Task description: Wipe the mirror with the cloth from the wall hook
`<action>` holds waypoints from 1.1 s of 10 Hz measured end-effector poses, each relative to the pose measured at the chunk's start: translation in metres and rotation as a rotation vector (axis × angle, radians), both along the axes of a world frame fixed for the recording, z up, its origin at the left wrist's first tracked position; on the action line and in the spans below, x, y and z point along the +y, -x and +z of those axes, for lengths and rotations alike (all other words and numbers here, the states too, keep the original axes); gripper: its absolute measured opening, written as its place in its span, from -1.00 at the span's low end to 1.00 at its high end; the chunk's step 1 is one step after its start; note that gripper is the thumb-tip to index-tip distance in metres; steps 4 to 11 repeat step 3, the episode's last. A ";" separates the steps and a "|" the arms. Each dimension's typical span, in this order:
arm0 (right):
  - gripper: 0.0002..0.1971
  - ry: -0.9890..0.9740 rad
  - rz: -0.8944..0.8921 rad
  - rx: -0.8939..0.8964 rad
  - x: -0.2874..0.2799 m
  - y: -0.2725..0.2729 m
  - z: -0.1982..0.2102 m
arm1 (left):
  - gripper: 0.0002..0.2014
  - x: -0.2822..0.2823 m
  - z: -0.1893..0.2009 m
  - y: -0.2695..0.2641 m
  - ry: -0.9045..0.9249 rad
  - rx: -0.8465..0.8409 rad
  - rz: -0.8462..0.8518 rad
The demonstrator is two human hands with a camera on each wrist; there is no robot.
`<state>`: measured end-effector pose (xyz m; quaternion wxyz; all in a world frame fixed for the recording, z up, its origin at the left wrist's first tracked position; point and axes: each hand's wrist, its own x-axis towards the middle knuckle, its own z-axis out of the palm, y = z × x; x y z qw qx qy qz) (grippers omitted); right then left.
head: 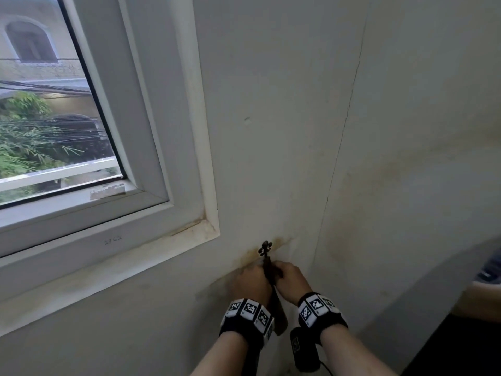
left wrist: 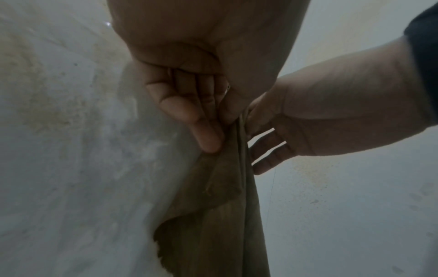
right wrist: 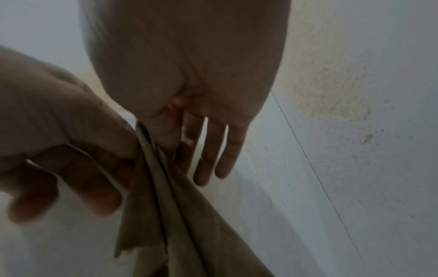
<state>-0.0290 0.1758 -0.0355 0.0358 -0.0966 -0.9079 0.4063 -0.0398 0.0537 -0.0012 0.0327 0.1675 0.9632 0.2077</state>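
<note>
Both hands [head: 268, 278] hide the cloth's [head: 278, 310] top.

Your head camera looks forward and down from above at a stained wall [head: 284, 109], with the window [head: 54, 104] at upper left and both wrists low in the centre, so you see the backs of the left hand [head: 250, 280] and right hand [head: 291, 278] from a little way off. Your left wrist camera sits very close under the left hand [left wrist: 201, 84], looking up along the palm at the wall. Your right wrist camera does the same under the right hand [right wrist: 189, 84]. All three views share the brown cloth [left wrist: 220, 215] between the hands, and each wrist view catches the other hand.
</note>
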 end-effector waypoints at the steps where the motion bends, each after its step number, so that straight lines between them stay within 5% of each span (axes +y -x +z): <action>1: -0.73 -0.013 0.045 -0.175 0.002 -0.002 -0.001 | -0.71 -0.004 -0.001 -0.003 0.009 -0.020 -0.065; 2: -0.64 -0.108 0.041 -0.325 0.003 -0.013 -0.012 | -0.73 -0.012 -0.013 -0.005 0.094 -0.009 -0.128; 3: -0.60 -0.116 -0.085 -0.276 0.003 -0.031 -0.019 | -0.73 -0.023 -0.021 -0.010 0.133 -0.119 -0.106; 11: -0.60 -0.116 -0.085 -0.276 0.003 -0.031 -0.019 | -0.73 -0.023 -0.021 -0.010 0.133 -0.119 -0.106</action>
